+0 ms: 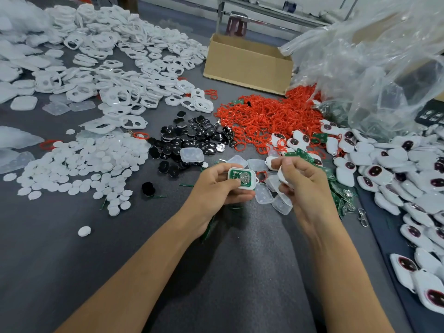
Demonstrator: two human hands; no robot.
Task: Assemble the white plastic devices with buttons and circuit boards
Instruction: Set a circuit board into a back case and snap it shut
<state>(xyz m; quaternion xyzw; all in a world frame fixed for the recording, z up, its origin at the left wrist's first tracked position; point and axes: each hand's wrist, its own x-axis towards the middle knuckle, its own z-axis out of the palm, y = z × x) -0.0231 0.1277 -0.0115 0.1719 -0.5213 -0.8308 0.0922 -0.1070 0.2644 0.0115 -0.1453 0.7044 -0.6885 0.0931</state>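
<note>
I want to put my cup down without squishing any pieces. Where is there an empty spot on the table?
The biggest bare grey patch lies near the person, between the forearms and left of the left hand, below the white discs. A smaller gap sits between the white shells and the cardboard box. The right side, with red rings and finished devices, is crowded.

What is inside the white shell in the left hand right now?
The white shell in the left hand holds a green circuit board with a round silver coin cell on top. Anything beneath the board is covered, so I cannot tell whether buttons are fitted.
</note>
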